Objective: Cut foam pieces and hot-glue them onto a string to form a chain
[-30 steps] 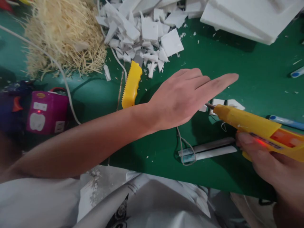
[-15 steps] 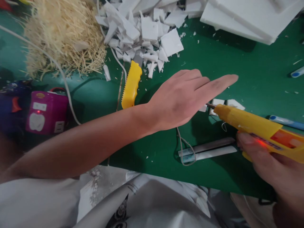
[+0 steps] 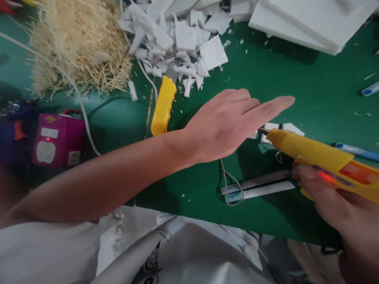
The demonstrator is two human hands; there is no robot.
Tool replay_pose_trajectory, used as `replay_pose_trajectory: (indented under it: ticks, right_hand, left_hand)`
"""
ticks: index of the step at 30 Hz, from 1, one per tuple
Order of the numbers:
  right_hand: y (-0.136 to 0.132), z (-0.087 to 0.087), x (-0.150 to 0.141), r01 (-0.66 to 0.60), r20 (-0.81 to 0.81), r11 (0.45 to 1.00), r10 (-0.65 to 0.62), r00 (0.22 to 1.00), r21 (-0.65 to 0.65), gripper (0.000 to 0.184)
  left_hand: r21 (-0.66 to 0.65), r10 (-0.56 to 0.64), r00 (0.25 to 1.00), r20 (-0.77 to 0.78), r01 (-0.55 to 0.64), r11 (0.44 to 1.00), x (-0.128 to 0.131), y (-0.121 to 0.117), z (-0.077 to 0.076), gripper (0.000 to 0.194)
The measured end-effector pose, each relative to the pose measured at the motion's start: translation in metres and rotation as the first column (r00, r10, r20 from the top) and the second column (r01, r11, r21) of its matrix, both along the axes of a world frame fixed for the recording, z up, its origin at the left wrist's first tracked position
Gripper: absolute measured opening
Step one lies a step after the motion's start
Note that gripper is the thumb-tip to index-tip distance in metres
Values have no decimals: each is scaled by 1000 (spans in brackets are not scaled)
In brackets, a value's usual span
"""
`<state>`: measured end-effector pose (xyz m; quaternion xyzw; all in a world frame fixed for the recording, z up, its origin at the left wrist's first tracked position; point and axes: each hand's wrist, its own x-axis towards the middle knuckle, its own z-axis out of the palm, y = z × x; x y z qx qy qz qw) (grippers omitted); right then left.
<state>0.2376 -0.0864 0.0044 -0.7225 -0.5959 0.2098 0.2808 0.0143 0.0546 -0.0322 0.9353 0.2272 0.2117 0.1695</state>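
My left hand point(image 3: 225, 122) reaches across the table, its back up. Its index finger points right while the other fingers curl under; the thumb and whatever the fingers hold are hidden. A bit of white piece point(image 3: 253, 135) shows at the hand's lower right edge. In my right hand point(image 3: 328, 193) is a yellow pistol-shaped soldering gun point(image 3: 314, 150) with a thin metal tip, an orange window and a glowing red light. The tip lies close to the left hand, by small white blocks point(image 3: 268, 134).
Beyond the hands lie white foam scraps point(image 3: 185, 35), foam sheets point(image 3: 299, 23) and a heap of thin wooden sticks point(image 3: 79, 47). A yellow-handled cutter point(image 3: 164, 106) rests near my left forearm. A purple power box point(image 3: 59, 140), pens point(image 3: 355, 150) and two long strips point(image 3: 260, 189) with a cord are around.
Almost nothing differs. The view has shifted very slightly, and both hands and the soldering gun keep nearly the same positions.
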Motion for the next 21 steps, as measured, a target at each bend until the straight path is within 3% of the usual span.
replay_pose_trajectory:
  ticks: [8,20,21]
  right_hand:
    - [2,-2,4,-58,-1,998,58,998,-4,30]
    - [-1,-2,-1,56,-58,998,-56,997,-5,26]
    - [-2,-2,-2,23,-66,1000,-24,998,-15,27]
  left_hand:
    - [-20,-6,1000,12,6,1000,0,0,0,48]
    - [4,-5,1000,-3,5,1000,-1,0,2,49]
    - [10,-9,1000,-6,9,1000,-1,0,2,49]
